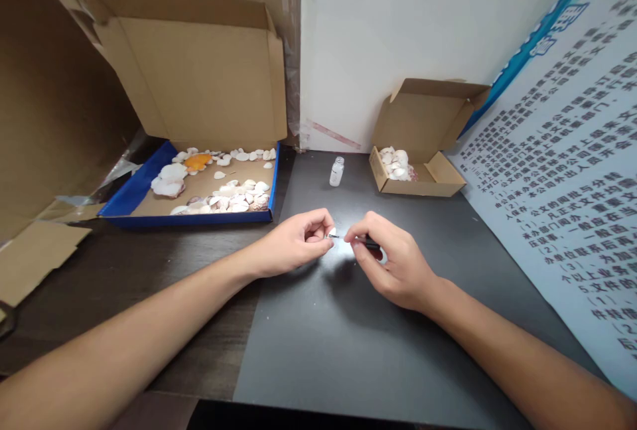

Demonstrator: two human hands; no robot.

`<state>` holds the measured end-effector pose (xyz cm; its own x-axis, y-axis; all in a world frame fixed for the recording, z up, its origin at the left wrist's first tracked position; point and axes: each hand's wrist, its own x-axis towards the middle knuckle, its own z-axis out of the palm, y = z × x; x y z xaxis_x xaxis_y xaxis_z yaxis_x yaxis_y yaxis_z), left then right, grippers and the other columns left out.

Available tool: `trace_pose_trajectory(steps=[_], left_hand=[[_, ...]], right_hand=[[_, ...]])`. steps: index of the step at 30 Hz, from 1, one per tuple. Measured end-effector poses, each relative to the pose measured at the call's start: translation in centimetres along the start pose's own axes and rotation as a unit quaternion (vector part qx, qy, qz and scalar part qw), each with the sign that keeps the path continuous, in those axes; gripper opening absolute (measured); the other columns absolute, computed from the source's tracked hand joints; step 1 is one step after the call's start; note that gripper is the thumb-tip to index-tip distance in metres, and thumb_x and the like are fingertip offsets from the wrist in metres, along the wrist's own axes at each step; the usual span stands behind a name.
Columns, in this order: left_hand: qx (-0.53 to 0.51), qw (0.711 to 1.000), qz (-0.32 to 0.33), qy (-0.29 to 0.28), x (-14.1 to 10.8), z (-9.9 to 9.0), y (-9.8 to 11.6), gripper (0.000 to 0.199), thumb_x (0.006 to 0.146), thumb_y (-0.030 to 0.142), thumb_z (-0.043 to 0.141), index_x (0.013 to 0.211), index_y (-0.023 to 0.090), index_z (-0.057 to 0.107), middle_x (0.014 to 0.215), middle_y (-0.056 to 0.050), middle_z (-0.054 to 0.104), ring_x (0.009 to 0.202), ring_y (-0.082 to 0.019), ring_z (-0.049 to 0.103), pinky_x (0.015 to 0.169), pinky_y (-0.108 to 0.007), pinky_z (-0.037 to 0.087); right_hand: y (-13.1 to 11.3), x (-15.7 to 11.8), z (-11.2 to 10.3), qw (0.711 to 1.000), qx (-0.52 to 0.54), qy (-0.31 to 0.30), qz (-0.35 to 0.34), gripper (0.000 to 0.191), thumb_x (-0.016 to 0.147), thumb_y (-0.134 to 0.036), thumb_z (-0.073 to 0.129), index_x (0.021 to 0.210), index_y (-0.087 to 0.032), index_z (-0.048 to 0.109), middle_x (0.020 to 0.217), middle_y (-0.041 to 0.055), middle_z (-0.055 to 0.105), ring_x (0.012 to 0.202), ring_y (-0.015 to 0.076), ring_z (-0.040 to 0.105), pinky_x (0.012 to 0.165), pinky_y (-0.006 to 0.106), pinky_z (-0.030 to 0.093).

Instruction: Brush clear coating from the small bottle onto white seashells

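A small white shell [332, 233] is pinched between the thumb and fingers of my left hand [301, 237]. Facing it, my right hand [391, 254] grips a small brush [371, 243] by its black handle. The brush's thin tip points left and reaches the shell; whether it touches is too small to tell. Both hands are held over the dark grey mat [298, 344]. Beyond them stands a small clear bottle [337, 172] with whitish contents and no cap on it.
At the back left, an open blue-edged cardboard box [199, 217] holds many shells, one of them orange [198, 162]. A smaller open cardboard box [423, 188] with white shells [397, 163] stands at the back right. A printed sheet [572, 184] slopes along the right side.
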<state>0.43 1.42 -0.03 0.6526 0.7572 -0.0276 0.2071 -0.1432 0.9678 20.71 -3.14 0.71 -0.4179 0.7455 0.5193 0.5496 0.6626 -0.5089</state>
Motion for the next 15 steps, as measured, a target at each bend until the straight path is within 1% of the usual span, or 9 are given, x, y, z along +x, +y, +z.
trace_pose_trajectory(steps=[2, 4, 6, 8, 10, 13, 15], left_hand=[[0.004, 1.000, -0.001, 0.002, 0.00, -0.02, -0.02, 0.013, 0.084, 0.028, 0.057, 0.081, 0.019, 0.048, 0.061, 0.008, 0.037, 0.052, -0.007, 0.031, 0.050, -0.020, 0.028], [-0.001, 1.000, -0.002, -0.001, 0.00, -0.01, 0.01, 0.015, 0.084, 0.029, 0.058, 0.081, 0.019, 0.048, 0.061, 0.008, 0.037, 0.052, -0.006, 0.031, 0.049, -0.020, 0.028], [-0.011, 1.000, -0.009, -0.004, 0.00, 0.01, 0.11, 0.015, 0.084, 0.030, 0.058, 0.082, 0.019, 0.049, 0.060, 0.008, 0.039, 0.051, -0.006, 0.032, 0.049, -0.020, 0.028], [-0.024, 0.999, -0.020, -0.007, 0.00, 0.00, 0.28, 0.014, 0.084, 0.029, 0.058, 0.083, 0.018, 0.050, 0.060, 0.008, 0.040, 0.051, -0.006, 0.033, 0.049, -0.020, 0.028], [-0.035, 0.999, -0.030, -0.009, 0.03, -0.06, 0.45, 0.015, 0.084, 0.030, 0.060, 0.083, 0.018, 0.051, 0.060, 0.008, 0.042, 0.051, -0.006, 0.034, 0.049, -0.020, 0.029], [-0.051, 0.998, -0.038, -0.010, 0.11, -0.21, 0.57, 0.020, 0.083, 0.035, 0.063, 0.083, 0.018, 0.052, 0.060, 0.008, 0.043, 0.051, -0.007, 0.036, 0.049, -0.020, 0.031], [-0.062, 0.997, -0.044, -0.011, 0.16, -0.31, 0.59, 0.023, 0.082, 0.037, 0.064, 0.083, 0.018, 0.053, 0.059, 0.008, 0.042, 0.051, -0.007, 0.036, 0.048, -0.020, 0.032]], right_hand=[[-0.01, 0.02, 0.04, 1.000, -0.006, -0.002, 0.007, 0.015, 0.086, -0.007, 0.049, 0.091, -0.021, 0.055, 0.077, 0.0004, 0.056, 0.059, 0.0124, 0.048, 0.056, 0.026, 0.040], [0.01, 0.06, 0.01, 1.000, -0.008, 0.011, 0.019, 0.015, 0.087, -0.007, 0.049, 0.091, -0.021, 0.055, 0.078, 0.0007, 0.056, 0.060, 0.0125, 0.048, 0.056, 0.025, 0.040], [0.02, 0.07, -0.03, 1.000, 0.000, 0.012, 0.009, 0.015, 0.087, -0.007, 0.049, 0.090, -0.020, 0.055, 0.078, 0.0006, 0.056, 0.061, 0.0125, 0.049, 0.056, 0.025, 0.040], [0.00, 0.07, -0.05, 1.000, 0.006, 0.002, -0.007, 0.016, 0.086, -0.006, 0.049, 0.089, -0.020, 0.055, 0.076, 0.0000, 0.055, 0.060, 0.0123, 0.048, 0.056, 0.025, 0.040], [-0.05, 0.08, -0.04, 1.000, 0.001, -0.003, -0.002, 0.016, 0.086, -0.006, 0.049, 0.089, -0.020, 0.055, 0.076, -0.0003, 0.055, 0.059, 0.0119, 0.047, 0.056, 0.025, 0.039], [-0.20, 0.10, -0.06, 1.000, -0.007, 0.015, 0.023, 0.015, 0.087, -0.006, 0.049, 0.090, -0.020, 0.055, 0.077, 0.0001, 0.055, 0.061, 0.0121, 0.048, 0.056, 0.025, 0.040], [-0.31, 0.06, -0.09, 1.000, 0.001, 0.020, 0.012, 0.015, 0.087, -0.007, 0.048, 0.090, -0.020, 0.055, 0.077, 0.0001, 0.055, 0.062, 0.0123, 0.049, 0.057, 0.025, 0.040]])
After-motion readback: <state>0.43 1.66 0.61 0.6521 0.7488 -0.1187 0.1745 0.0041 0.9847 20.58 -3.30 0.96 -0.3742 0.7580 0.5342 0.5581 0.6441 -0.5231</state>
